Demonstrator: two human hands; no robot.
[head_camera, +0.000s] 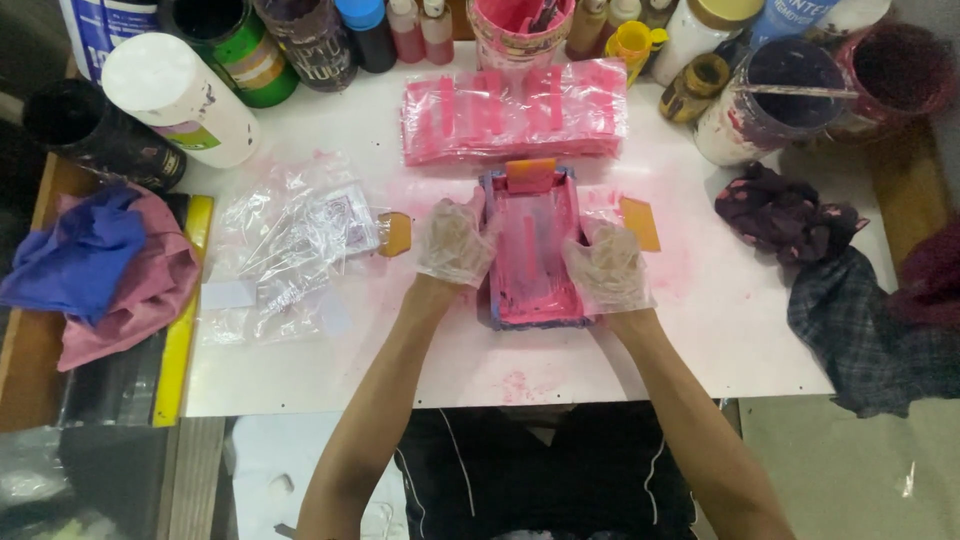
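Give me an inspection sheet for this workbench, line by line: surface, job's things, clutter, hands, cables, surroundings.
Surface: white board, smeared with pink stains.
Job's things: small pink-inked frame with an orange-handled tool at its far end; stack of pink-printed clear bags behind it.
Clutter: loose clear bags at left; dark stained rags at right; purple and pink cloths at left.
Hands: left hand and right hand, in thin clear gloves, grip the frame's sides.
Cables: nothing seen.
Surroundings: paint jars and bottles along the far edge.
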